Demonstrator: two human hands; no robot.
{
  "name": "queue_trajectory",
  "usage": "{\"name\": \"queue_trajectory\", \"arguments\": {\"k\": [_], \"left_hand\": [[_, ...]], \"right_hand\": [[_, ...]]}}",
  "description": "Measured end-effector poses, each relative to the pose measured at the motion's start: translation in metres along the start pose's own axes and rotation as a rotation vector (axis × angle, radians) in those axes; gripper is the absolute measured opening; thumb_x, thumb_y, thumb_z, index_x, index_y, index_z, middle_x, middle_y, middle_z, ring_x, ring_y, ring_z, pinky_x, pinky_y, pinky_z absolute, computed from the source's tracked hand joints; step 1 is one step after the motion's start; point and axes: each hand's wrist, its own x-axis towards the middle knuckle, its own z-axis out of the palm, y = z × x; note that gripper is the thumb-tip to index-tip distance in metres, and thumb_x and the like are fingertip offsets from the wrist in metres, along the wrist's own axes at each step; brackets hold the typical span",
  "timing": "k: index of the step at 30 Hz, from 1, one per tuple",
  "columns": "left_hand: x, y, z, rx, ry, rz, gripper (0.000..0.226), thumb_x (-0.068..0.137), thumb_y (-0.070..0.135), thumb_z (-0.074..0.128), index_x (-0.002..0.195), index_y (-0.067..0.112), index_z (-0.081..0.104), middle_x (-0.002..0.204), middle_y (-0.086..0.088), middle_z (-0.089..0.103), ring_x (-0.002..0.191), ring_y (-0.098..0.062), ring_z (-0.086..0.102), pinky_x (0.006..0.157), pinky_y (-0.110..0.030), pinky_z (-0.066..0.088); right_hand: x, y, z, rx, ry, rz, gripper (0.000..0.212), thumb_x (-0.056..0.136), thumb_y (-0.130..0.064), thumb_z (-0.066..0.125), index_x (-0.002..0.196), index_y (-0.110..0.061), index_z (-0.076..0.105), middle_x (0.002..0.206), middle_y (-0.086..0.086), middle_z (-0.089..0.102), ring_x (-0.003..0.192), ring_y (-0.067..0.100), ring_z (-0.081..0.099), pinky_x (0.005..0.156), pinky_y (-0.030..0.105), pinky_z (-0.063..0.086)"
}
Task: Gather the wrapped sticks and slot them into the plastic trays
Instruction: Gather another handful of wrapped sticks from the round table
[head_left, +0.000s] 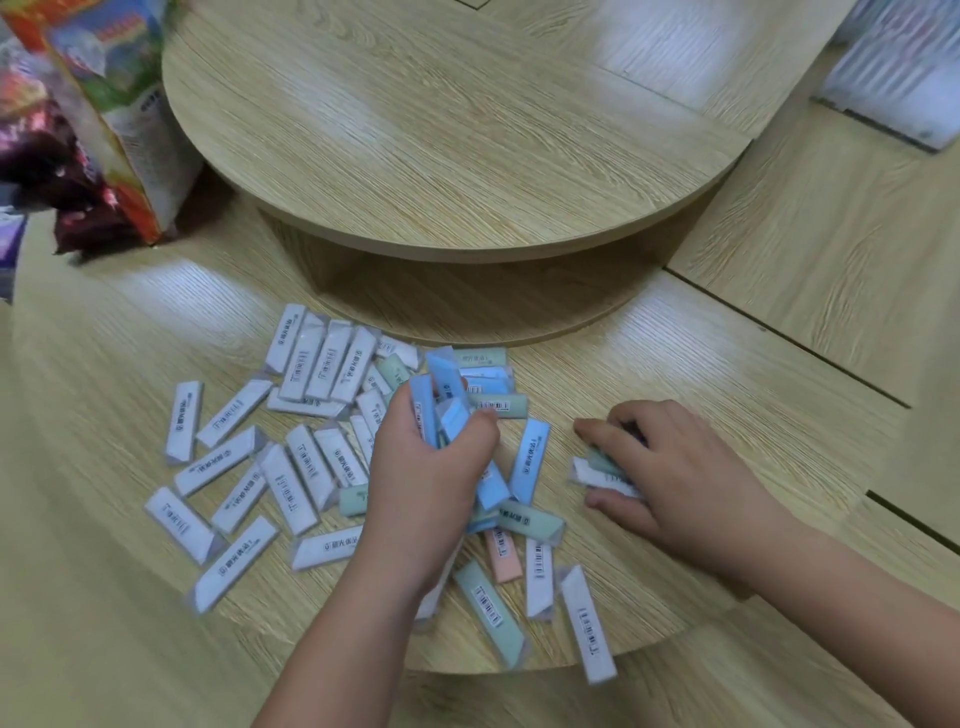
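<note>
- Loose sticks (288, 491) are lying scattered on the table (675, 364), from 6 round to 11 o'clock of the hands.
- The left hand (426, 483), at centre, is clamping its fingers (480, 423) round a fistful of blue sticks.
- The right hand (680, 478), at 3 o'clock, is pinching two sticks against the table.
- The sticks are looking light, stiff and slick-wrapped. A bundle is likely sliding apart, so gripping across the middles is seeming safest.
- Far off at 1 o'clock, blurred clear plastic, possibly the trays (893, 73), is standing well apart.
</note>
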Motion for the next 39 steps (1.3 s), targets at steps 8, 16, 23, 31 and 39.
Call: {"name": "queue_trajectory", "arguments": {"k": [8, 16, 23, 31, 39], "left_hand": [[-0.004, -0.003, -0.003, -0.089, -0.058, -0.037, 0.012, 0.081, 0.030, 0.069, 0.092, 0.030, 0.065, 0.088, -0.010, 0.071, 0.082, -0.032, 0.072, 0.067, -0.049, 0.063], [-0.003, -0.002, 0.001, -0.245, -0.161, -0.086, 0.032, 0.076, 0.048, 0.077, 0.104, 0.037, 0.065, 0.098, -0.006, 0.075, 0.090, -0.028, 0.075, 0.078, -0.050, 0.061], [-0.002, 0.005, 0.005, -0.152, -0.225, -0.032, 0.042, 0.077, 0.066, 0.064, 0.105, 0.034, 0.060, 0.096, 0.005, 0.073, 0.086, -0.013, 0.074, 0.067, -0.030, 0.061], [0.002, 0.011, 0.013, -0.206, -0.286, -0.078, 0.030, 0.081, 0.049, 0.073, 0.106, 0.035, 0.065, 0.101, -0.002, 0.075, 0.093, -0.021, 0.074, 0.083, -0.045, 0.062], [0.010, 0.013, 0.006, -0.435, -0.230, -0.242, 0.038, 0.083, 0.027, 0.076, 0.117, 0.012, 0.067, 0.109, -0.020, 0.074, 0.100, -0.036, 0.072, 0.084, -0.045, 0.059]], "right_hand": [[0.014, -0.015, -0.005, 0.011, 0.019, 0.181, 0.054, 0.090, -0.025, 0.063, 0.141, -0.020, 0.044, 0.106, -0.001, 0.059, 0.090, 0.018, 0.060, 0.068, 0.026, 0.047], [0.051, -0.090, -0.022, 1.089, 0.276, 0.291, 0.038, 0.091, -0.038, 0.047, 0.127, -0.051, 0.044, 0.073, -0.011, 0.066, 0.056, 0.002, 0.059, 0.050, 0.022, 0.050], [0.063, -0.108, -0.006, 1.428, 0.270, 0.384, 0.052, 0.088, -0.051, 0.032, 0.139, -0.054, 0.039, 0.122, -0.005, 0.066, 0.113, 0.012, 0.064, 0.094, 0.043, 0.052], [0.060, -0.104, -0.002, 1.355, 0.242, 0.386, 0.077, 0.081, -0.090, 0.018, 0.147, -0.051, 0.025, 0.162, -0.019, 0.020, 0.149, 0.004, 0.017, 0.122, 0.044, 0.019], [0.070, -0.103, -0.015, 0.809, 0.255, 0.352, 0.091, 0.086, -0.077, -0.008, 0.157, -0.027, 0.016, 0.165, -0.015, 0.003, 0.147, -0.003, -0.016, 0.124, 0.043, 0.000]]}}
